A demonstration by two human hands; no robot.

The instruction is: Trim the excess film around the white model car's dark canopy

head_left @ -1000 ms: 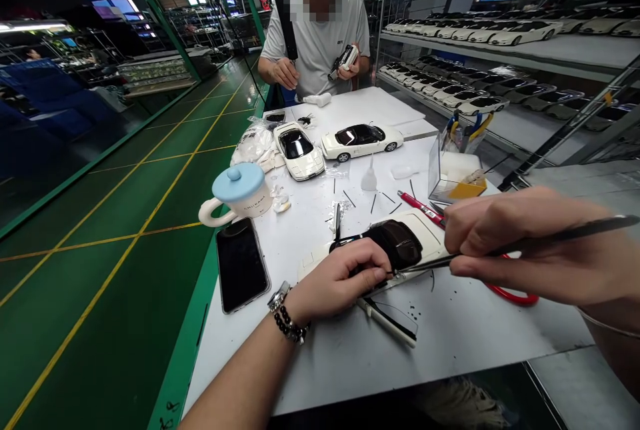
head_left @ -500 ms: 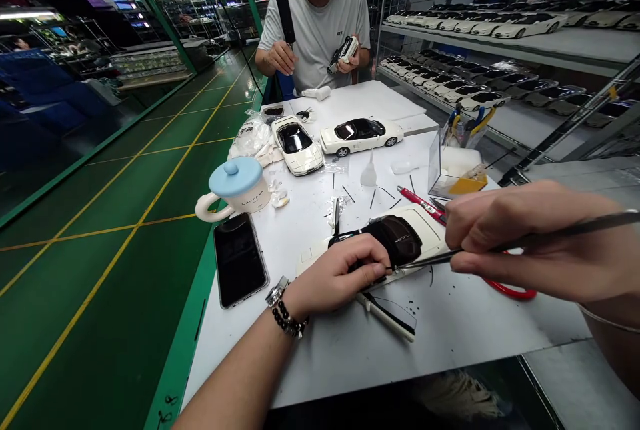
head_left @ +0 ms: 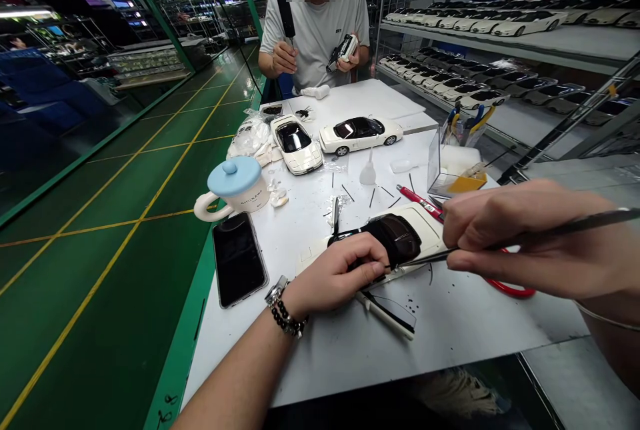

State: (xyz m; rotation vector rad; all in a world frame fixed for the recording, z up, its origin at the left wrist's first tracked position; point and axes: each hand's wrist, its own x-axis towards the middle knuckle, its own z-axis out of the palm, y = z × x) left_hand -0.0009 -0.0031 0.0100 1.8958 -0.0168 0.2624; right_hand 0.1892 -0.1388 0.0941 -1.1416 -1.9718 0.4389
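Note:
A white model car (head_left: pixel 425 227) with a dark roof lies on the table, its doors swung out. The near door (head_left: pixel 390 318) points toward me. My left hand (head_left: pixel 345 263) rests across the car's side, thumb and forefinger pressed together at the doorway; a tiny dark bit shows at their tips, too small to name. In my right hand (head_left: pixel 515 237) is a pair of thin dark tweezers (head_left: pixel 431 257), pinched between thumb and fingers. Their points reach the car's side, close to my left fingertips.
Two more white model cars (head_left: pixel 363 135) stand farther back. A lidded mug (head_left: pixel 250 193) and a phone (head_left: pixel 240 260) are at left. Black strips, a red pen-like tool (head_left: pixel 417 202), a clear box (head_left: pixel 455 177) and red handles (head_left: pixel 510 289) lie around. Opposite, a co-worker (head_left: pixel 320 23) holds a model part.
My right hand and the tweezers have shifted very slightly left. My left hand stays on the car. The co-worker's free hand has risen a little.

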